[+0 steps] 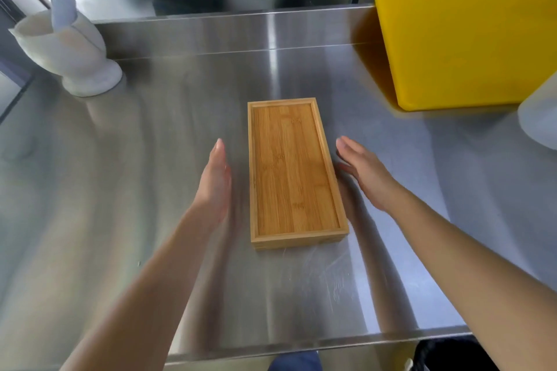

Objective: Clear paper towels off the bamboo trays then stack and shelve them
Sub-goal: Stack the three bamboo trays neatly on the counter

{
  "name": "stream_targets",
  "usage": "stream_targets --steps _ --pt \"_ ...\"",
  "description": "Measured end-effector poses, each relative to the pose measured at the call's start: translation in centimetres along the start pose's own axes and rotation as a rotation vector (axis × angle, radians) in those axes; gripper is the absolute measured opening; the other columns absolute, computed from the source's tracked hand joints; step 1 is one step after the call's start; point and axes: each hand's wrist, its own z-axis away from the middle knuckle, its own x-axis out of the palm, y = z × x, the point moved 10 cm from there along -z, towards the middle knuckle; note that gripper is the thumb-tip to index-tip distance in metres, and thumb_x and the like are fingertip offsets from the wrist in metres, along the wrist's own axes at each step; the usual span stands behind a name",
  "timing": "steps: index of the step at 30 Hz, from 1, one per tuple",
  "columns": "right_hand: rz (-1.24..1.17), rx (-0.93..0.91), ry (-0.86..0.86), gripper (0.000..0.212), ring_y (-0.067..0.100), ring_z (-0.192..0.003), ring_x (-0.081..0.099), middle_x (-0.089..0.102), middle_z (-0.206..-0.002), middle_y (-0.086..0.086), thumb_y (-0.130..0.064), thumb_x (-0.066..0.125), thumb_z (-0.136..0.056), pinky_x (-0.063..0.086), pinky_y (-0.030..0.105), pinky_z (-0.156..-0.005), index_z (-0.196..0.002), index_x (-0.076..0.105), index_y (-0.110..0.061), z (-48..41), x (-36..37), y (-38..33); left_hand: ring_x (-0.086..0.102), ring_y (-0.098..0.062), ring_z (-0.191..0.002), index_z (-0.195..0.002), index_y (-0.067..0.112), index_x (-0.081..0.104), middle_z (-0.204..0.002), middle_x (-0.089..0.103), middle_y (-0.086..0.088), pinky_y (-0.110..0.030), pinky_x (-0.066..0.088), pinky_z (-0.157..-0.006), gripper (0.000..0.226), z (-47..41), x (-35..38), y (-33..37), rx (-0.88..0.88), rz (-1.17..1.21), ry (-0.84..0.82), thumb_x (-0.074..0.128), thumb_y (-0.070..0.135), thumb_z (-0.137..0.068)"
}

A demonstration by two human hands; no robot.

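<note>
A rectangular bamboo tray point(294, 172) lies lengthwise on the steel surface point(150, 190), its inside bare with no paper towel in it. Its near end looks thick, as if more than one tray is stacked, though I cannot tell for sure. My left hand point(214, 184) hovers flat beside the tray's left long side, a small gap away. Just off the right long side is my right hand point(364, 173), fingers straight and together, palm facing the tray. Neither hand touches the tray.
A white stone-like cup point(67, 48) holding a pale folded item stands at the back left. A thick yellow cutting board point(470, 39) leans at the back right, with a white plastic container point(539, 114) at the right edge. A steel wall rises behind.
</note>
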Motion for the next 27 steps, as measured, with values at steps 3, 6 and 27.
stream_targets --steps 3,6,27 --pt "-0.080 0.046 -0.113 0.054 0.013 -0.126 0.046 0.054 -0.134 0.000 -0.053 0.036 -0.092 0.031 0.033 -0.110 -0.130 0.050 -0.017 -3.1 2.0 -1.1 0.002 -0.011 -0.145 -0.148 0.011 0.007 -0.159 0.007 0.000 -0.030 0.002 -0.120 0.057 -3.2 0.9 0.3 -0.089 -0.050 -0.041 0.016 0.041 -0.100" --pt "-0.104 0.077 -0.127 0.056 0.016 -0.121 0.052 0.061 -0.128 0.000 -0.059 0.033 -0.090 0.033 0.041 -0.111 -0.123 0.059 -0.022 -5.1 3.1 -1.5 0.031 -0.013 -0.127 -0.138 0.004 0.038 -0.134 0.056 -0.005 -0.032 0.027 -0.111 0.057 -4.6 2.8 0.1 -0.125 -0.053 -0.144 0.014 0.039 -0.100" --pt "-0.029 0.101 -0.051 0.060 0.020 -0.142 0.022 0.019 -0.156 -0.003 -0.052 0.026 -0.095 0.026 0.036 -0.108 -0.148 0.011 -0.029 -6.6 4.2 -1.1 0.046 -0.023 -0.129 -0.139 0.033 0.036 -0.143 0.047 -0.002 -0.055 0.034 -0.108 0.066 -6.5 3.2 -2.0 -0.101 -0.049 -0.116 0.034 0.065 -0.082"
